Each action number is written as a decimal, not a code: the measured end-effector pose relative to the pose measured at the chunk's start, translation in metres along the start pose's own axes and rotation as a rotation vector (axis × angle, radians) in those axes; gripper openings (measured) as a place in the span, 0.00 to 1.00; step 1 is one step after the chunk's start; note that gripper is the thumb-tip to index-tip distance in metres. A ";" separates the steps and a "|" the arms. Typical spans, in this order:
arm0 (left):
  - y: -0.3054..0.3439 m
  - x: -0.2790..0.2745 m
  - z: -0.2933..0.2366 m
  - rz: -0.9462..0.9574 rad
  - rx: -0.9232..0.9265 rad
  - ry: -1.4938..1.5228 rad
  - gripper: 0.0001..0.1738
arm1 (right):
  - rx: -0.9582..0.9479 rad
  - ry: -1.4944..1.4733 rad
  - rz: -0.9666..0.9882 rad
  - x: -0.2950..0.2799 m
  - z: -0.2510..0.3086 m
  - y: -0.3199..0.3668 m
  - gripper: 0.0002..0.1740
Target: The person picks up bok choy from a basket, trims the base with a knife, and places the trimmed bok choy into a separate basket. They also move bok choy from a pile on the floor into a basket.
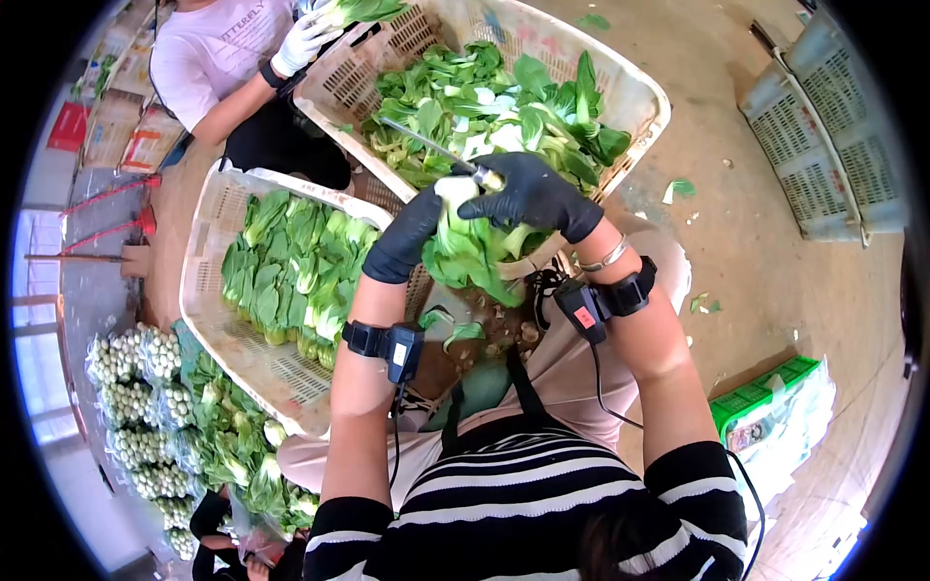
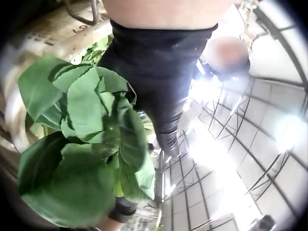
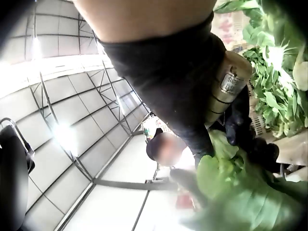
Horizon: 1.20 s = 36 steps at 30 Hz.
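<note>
Black gloves cover both hands. My left hand (image 1: 412, 230) grips a leafy green vegetable (image 1: 467, 254) near its pale base; its broad leaves (image 2: 72, 178) fill much of the left wrist view. My right hand (image 1: 538, 197) is curled round the handle (image 3: 231, 82) of a knife (image 1: 431, 143), whose blade points to the upper left in the head view. The right fingers lie close beside the vegetable's base; whether they touch it I cannot tell. Beyond the hands, a large crate (image 1: 651, 102) holds loose greens (image 1: 426, 97).
A second crate (image 1: 199, 266) at the left holds greens in rows. Another person (image 1: 218, 68) in white gloves handles greens at the upper left. Bagged vegetables (image 1: 145, 397) lie at lower left, a green basket (image 1: 765, 392) at right, and grey crates (image 1: 814, 136) at upper right. Leaf scraps litter the floor.
</note>
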<state>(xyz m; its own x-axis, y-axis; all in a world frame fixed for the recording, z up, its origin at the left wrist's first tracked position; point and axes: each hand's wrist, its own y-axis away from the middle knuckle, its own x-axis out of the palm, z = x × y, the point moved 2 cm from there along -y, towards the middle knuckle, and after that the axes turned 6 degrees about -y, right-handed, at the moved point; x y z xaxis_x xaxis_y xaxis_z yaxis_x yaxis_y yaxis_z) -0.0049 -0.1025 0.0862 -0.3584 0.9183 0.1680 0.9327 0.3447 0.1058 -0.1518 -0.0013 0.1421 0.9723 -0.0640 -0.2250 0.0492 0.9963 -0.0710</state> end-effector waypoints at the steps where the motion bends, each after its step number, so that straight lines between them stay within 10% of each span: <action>1: 0.007 0.006 -0.001 0.002 0.112 -0.141 0.33 | -0.091 -0.003 -0.011 0.004 -0.002 0.000 0.22; 16: 0.043 0.014 -0.010 0.094 -0.087 0.081 0.37 | 0.064 -0.004 0.243 -0.010 -0.001 -0.001 0.15; 22: 0.051 0.014 -0.006 -0.350 0.157 0.614 0.37 | -0.089 0.741 -0.417 -0.035 -0.017 0.009 0.27; 26: 0.028 -0.009 0.024 0.107 0.369 1.249 0.39 | 0.039 0.226 -0.253 -0.012 -0.005 0.002 0.21; 27: 0.038 -0.006 0.027 -0.418 0.324 1.084 0.37 | 0.127 0.112 -0.193 -0.005 -0.005 0.001 0.18; 30: 0.038 0.004 0.033 -0.212 0.433 1.302 0.37 | 0.087 -0.011 -0.160 0.009 -0.007 -0.003 0.18; 36: 0.050 0.007 0.043 -0.563 0.417 1.251 0.28 | 0.196 -0.154 -0.087 0.026 0.011 -0.001 0.15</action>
<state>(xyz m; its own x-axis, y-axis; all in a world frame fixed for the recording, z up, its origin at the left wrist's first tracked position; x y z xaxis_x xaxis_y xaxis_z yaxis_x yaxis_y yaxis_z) 0.0410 -0.0705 0.0505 -0.2714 -0.0533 0.9610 0.5226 0.8303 0.1936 -0.1244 -0.0035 0.1474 0.9850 -0.1557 -0.0750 0.1633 0.9805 0.1093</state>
